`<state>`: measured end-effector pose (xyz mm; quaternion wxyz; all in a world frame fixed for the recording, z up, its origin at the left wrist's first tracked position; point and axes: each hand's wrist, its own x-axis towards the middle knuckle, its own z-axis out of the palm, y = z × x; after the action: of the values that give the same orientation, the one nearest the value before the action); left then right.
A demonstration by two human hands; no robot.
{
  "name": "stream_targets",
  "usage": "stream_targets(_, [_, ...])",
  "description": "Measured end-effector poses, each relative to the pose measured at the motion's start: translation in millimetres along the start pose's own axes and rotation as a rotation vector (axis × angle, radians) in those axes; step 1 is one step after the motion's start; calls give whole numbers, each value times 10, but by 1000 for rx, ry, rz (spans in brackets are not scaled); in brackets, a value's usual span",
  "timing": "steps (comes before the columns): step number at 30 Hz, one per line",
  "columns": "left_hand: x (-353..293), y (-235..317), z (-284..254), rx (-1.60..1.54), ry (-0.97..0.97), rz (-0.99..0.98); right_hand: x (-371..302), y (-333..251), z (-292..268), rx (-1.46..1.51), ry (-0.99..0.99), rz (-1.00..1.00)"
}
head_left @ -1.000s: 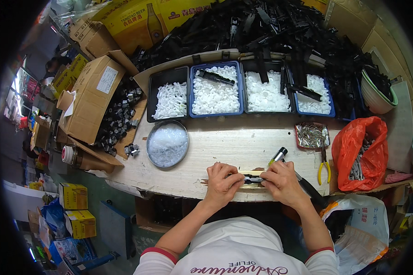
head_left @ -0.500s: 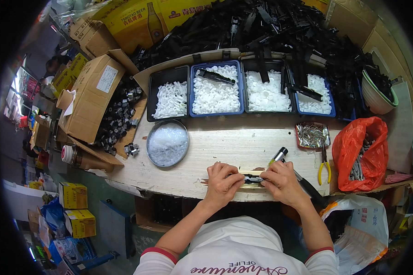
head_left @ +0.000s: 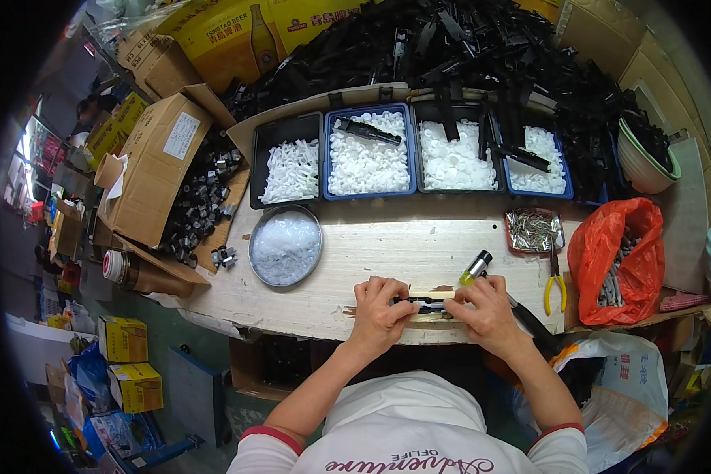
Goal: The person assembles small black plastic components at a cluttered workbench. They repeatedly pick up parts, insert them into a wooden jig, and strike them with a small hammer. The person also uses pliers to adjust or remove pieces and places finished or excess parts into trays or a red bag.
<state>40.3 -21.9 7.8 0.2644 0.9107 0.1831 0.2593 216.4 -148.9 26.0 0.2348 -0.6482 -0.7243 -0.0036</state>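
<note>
At the table's front edge, my left hand [head_left: 379, 313] pinches the left end of a slim black part [head_left: 429, 302] with a pale grey piece along it. My right hand [head_left: 488, 314] has thumb and fingers closed on its right end. The part lies level, just in front of a pale yellow strip [head_left: 434, 295] on the table. My fingers cover both of its ends. Right behind my right hand is a hammer with a silver and yellow-green head [head_left: 475, 267]; its black handle [head_left: 532, 322] shows to the right.
Trays of small white plastic parts [head_left: 371, 162] line the back, before a heap of black parts [head_left: 482, 47]. A round tin [head_left: 319, 249] holds clear pieces. At right are a dish of metal pins [head_left: 533, 231], yellow-handled pliers [head_left: 555, 295] and a red bag [head_left: 620, 225].
My right hand has shifted slightly, and more of the black part and the hammer head shows. Both hands stay on the part. The whole view has moved a little.
</note>
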Motion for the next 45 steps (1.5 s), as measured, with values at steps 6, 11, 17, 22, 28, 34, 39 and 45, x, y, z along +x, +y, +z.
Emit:
stream_targets(6, [43,-19,32,-5,-3,22,-79,62,76,22,43,-68])
stream_targets(11, [-12,-21,38,-10,55,52,35,134,-53,306,-137,21])
stream_targets(17, [-31,-9,25,16,68,49,460,649,-183,221,157,143])
stream_targets(22, [-25,7,25,6,47,38,1043,1323,-365,-117,417,307])
stream_targets(28, [-38,-9,27,9,38,28,1605,1577,-319,-440,284,312])
stream_targets(34, [-25,-1,19,3,44,27,1751,1556,-514,-625,227,63])
stream_targets(39, [-53,-27,42,10,82,36,1660,1108,-536,22,369,103])
stream_targets(45, [-81,4,-62,-114,125,-41,828,231,-312,238,12,217])
